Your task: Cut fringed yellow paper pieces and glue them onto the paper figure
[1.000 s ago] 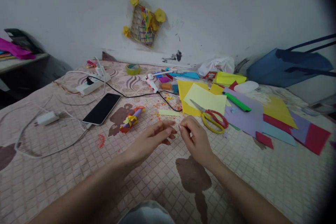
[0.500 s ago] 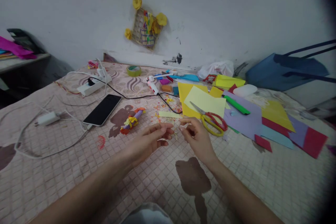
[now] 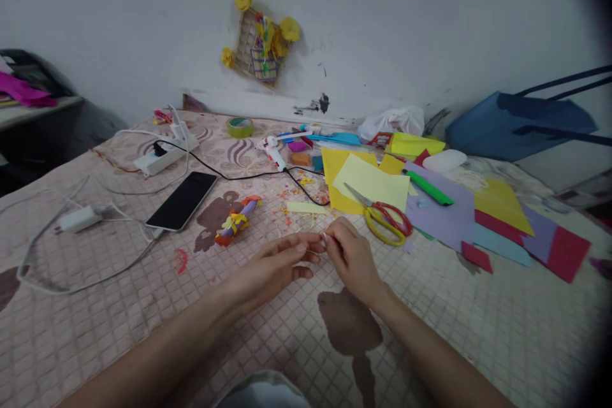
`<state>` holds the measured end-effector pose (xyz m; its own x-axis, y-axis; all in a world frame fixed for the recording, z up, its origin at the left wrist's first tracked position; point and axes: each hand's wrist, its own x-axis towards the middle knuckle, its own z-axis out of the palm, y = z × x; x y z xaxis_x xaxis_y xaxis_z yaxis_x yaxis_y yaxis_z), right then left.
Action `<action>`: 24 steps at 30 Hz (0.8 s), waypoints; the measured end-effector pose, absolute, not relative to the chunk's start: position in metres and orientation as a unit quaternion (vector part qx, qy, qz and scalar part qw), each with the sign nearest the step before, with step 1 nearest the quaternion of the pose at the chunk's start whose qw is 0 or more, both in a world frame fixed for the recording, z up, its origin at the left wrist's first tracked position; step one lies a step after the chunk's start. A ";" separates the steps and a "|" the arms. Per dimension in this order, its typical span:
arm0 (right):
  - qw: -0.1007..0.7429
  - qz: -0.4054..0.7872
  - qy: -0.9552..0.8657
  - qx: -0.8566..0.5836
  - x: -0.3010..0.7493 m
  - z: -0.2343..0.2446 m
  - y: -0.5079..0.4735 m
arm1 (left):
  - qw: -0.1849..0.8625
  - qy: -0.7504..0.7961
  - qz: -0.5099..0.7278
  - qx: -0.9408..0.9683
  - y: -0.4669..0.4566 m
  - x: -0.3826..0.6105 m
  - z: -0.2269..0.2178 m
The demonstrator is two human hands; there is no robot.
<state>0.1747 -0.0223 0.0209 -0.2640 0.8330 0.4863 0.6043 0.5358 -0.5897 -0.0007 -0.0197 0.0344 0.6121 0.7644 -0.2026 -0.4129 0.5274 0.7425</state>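
My left hand (image 3: 280,264) has its fingers bent, with thumb and forefinger close together. My right hand (image 3: 351,256) is closed in a pinch against the left fingertips. Whatever lies between them is too small and covered to make out; a pale thread-like bit shows at the fingertips. Just beyond the hands lies a pale yellow paper strip (image 3: 306,208), among scattered coloured paper snippets (image 3: 287,201). Right of my right hand, scissors (image 3: 386,220) with red and yellow handles lie open. To the left lies a purple paper roll (image 3: 243,217) with yellow and orange trimmings.
Coloured paper sheets (image 3: 442,213) spread to the right, with a green cutter (image 3: 429,189) on top. A glue gun (image 3: 274,152), its black cord and a tape roll (image 3: 240,127) lie behind. At left are a phone (image 3: 182,201), white cables and a power strip (image 3: 166,154).
My right hand has moved left and closed its fingers against my left fingertips; the gap between the hands is gone. The view has shifted slightly.
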 end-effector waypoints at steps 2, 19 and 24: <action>0.425 0.150 -0.771 -0.451 0.174 0.020 -0.024 | 0.851 0.234 0.370 0.291 -0.018 -0.002 0.034; 0.541 0.603 -0.458 -0.366 0.164 0.021 -0.028 | 0.904 0.172 0.327 0.213 -0.021 0.004 0.032; 0.512 0.637 -0.438 -0.374 0.160 0.018 -0.031 | 0.890 0.173 0.303 0.294 -0.022 0.005 0.028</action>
